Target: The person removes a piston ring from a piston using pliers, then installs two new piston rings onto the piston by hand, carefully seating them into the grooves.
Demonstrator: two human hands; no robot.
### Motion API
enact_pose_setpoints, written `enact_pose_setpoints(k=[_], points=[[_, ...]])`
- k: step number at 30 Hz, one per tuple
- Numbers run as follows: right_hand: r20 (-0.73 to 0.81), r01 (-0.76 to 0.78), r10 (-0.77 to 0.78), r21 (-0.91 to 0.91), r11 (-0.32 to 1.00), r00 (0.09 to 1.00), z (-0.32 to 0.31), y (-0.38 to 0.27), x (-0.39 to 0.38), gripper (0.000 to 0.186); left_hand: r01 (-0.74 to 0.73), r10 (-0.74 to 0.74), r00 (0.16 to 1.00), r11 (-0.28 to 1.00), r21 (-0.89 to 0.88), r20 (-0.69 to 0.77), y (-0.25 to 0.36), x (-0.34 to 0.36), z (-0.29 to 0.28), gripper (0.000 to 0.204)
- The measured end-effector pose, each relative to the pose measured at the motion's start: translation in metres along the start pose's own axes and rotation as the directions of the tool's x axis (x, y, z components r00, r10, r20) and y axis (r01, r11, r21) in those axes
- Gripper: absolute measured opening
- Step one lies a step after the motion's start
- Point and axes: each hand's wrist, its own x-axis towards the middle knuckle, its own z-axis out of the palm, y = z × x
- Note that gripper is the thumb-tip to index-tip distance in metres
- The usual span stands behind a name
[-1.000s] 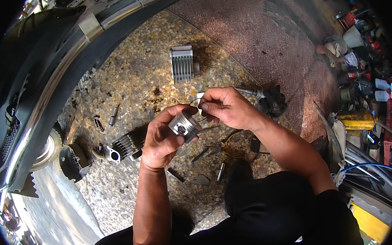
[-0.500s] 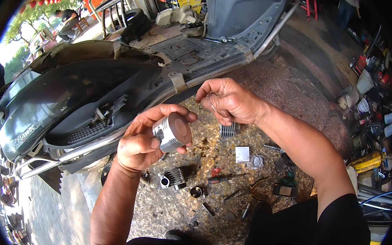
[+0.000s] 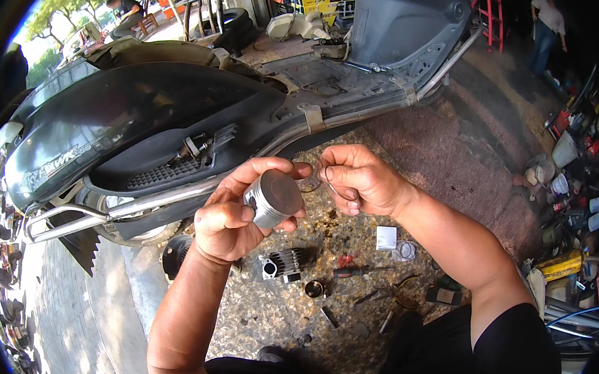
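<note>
My left hand [image 3: 221,221] grips a silver metal piston [image 3: 277,197] by its side, thumb on the near side and fingers curled over the far side. The piston is tilted, its dark round crown turned to the right. To its right, my right hand [image 3: 364,182] pinches a thin wire-like piston ring [image 3: 311,189] between thumb and forefinger. This ring reaches toward the fingertips of my left hand; whether it touches the piston I cannot tell. Below the hands lie a finned engine cylinder [image 3: 279,264] and a dark, round, hollow metal part [image 3: 314,289] on the stained ground.
A dark scooter [image 3: 160,120] stands across the far side. Near my feet lie a screwdriver [image 3: 352,271], a white square packet [image 3: 386,238], a clear bag [image 3: 404,251] and several small tools. Clutter with a yellow object [image 3: 560,266] lines the right. A person [image 3: 547,27] stands far right.
My right hand has come down level with the piston, and the thin ring shows more clearly between the hands. The view has shifted, so the scooter sits further right. The piston stays in my left hand.
</note>
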Motion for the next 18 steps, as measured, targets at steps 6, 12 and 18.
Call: enact_pose_setpoints(k=[6, 12, 18], points=[[-0.103, 0.233, -0.330, -0.515, 0.825, 0.938, 0.008, -0.018, 0.001, 0.004, -0.013, 0.027, 0.938, 0.999, 0.042, -0.346, -0.008, 0.000, -0.003, 0.063], [-0.066, 0.259, -0.334, -0.497, 0.828, 0.940, 0.014, -0.031, -0.006, 0.004, -0.012, 0.023, 0.914, 0.999, 0.030, -0.404, -0.020, 0.010, 0.003, 0.055], [-0.048, 0.175, -0.218, -0.444, 0.879, 0.975, 0.021, -0.026, -0.009, 0.003, -0.020, 0.095, 0.910, 0.982, 0.186, -0.403, -0.035, 0.017, 0.017, 0.047]])
